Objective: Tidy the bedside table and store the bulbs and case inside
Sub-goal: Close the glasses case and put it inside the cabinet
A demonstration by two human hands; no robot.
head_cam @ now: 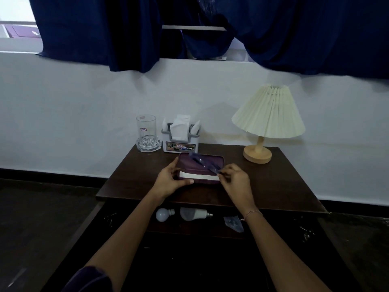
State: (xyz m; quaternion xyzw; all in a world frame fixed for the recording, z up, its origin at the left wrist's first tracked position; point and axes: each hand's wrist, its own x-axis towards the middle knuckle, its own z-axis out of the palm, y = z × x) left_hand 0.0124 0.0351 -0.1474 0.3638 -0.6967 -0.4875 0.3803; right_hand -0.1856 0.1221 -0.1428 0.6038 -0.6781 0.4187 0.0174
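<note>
Dim, bluish room; daylight at window (pixel 12 9) top left; drawer interior murky; wide-angle bending at edges.

bulb (pixel 165 214) (pixel 194 213): 2 (one small, one larger) | purple case (pixel 190 165): 1 | clear plastic piece (pixel 203 163) (pixel 233 223): 2 (one on the case, one in the drawer) | drinking glass (pixel 146 131): 1 | napkin holder (pixel 180 144): 1 | lamp (pixel 268 114): 1 | table (pixel 284 182): 1 | open drawer (pixel 280 226): 1 | grip (pixel 168 180) (pixel 234 180): 2 | bracelet (pixel 251 213): 1
</note>
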